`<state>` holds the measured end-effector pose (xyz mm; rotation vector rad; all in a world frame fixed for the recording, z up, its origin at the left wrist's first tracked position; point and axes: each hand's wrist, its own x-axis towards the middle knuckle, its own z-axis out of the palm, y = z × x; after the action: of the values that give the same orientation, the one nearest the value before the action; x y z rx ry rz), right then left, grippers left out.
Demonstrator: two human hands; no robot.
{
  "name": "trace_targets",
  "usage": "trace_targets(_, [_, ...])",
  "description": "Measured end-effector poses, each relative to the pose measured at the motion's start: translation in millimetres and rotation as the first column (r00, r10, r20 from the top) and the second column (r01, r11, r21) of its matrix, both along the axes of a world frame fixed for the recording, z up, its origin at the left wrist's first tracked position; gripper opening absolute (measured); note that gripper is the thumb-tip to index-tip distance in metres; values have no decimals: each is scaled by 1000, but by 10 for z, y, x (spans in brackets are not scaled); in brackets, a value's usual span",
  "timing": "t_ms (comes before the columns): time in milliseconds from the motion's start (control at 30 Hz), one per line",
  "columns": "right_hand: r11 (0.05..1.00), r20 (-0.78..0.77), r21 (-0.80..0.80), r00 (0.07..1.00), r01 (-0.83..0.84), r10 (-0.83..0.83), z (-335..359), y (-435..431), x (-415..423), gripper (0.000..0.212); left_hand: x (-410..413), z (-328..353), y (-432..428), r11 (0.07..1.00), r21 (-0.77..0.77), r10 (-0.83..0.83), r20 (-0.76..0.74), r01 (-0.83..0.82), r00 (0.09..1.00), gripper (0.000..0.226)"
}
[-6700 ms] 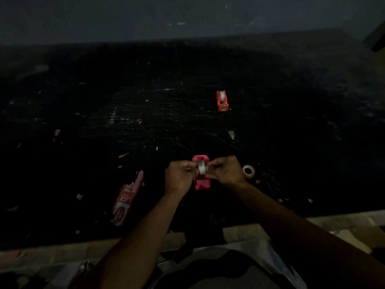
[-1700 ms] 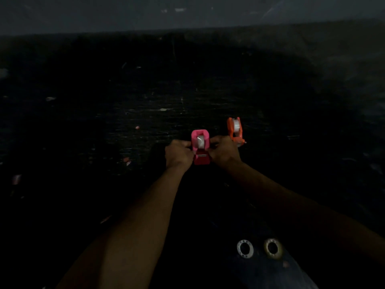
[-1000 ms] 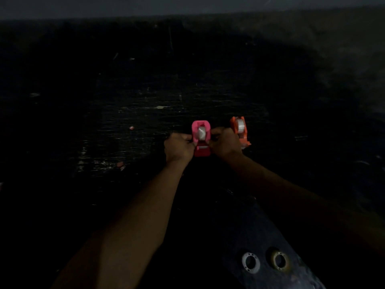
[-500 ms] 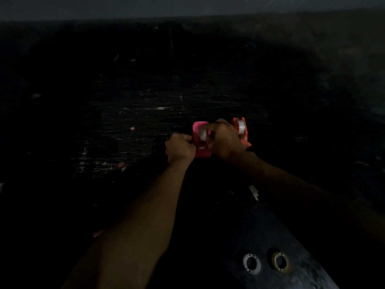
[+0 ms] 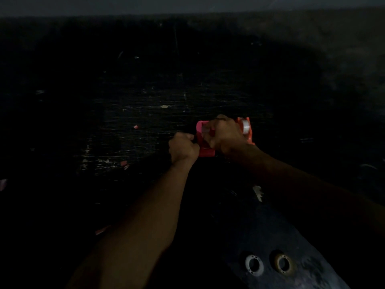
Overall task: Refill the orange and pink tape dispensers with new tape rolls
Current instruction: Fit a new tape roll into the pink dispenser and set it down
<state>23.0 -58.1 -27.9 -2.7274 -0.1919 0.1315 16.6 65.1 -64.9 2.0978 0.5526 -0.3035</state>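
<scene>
The right hand [image 5: 226, 135] had come over the top of the pink dispenser [image 5: 205, 150], fingers closed on its roll; the left hand [image 5: 183, 148] clamped its side. The loaded orange dispenser [image 5: 248, 130] stood just beside on the worktop [image 5: 125, 122], suggesting the refill was nearly done.

Both hands on the pink dispenser, dark work surface.

Left hand [image 5: 183, 147] grips the pink dispenser [image 5: 205, 147] at its 9 o'clock side; right hand [image 5: 226, 135] covers its top. Orange dispenser [image 5: 246, 130], roll loaded, stands just beside at 3 o'clock. Two tape cores [image 5: 253, 264] lie at 5 o'clock.
</scene>
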Motion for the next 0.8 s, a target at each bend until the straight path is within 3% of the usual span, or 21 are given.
trace_targets(333, [1000, -33, -4, 999, -8, 8, 13, -44, 24, 25, 28, 15, -11, 1000, -11, 3, -46, -4, 999, 42])
trace_targets(667, [999, -93, -20, 995, -46, 44, 47, -28, 16, 16, 21, 55, 5, 999, -43, 19, -48, -21, 999, 42])
trace_targets(800, [997, -36, -54, 998, -56, 54, 43, -1, 52, 26, -1, 94, 5, 1000, -31, 4, -33, -5, 999, 20])
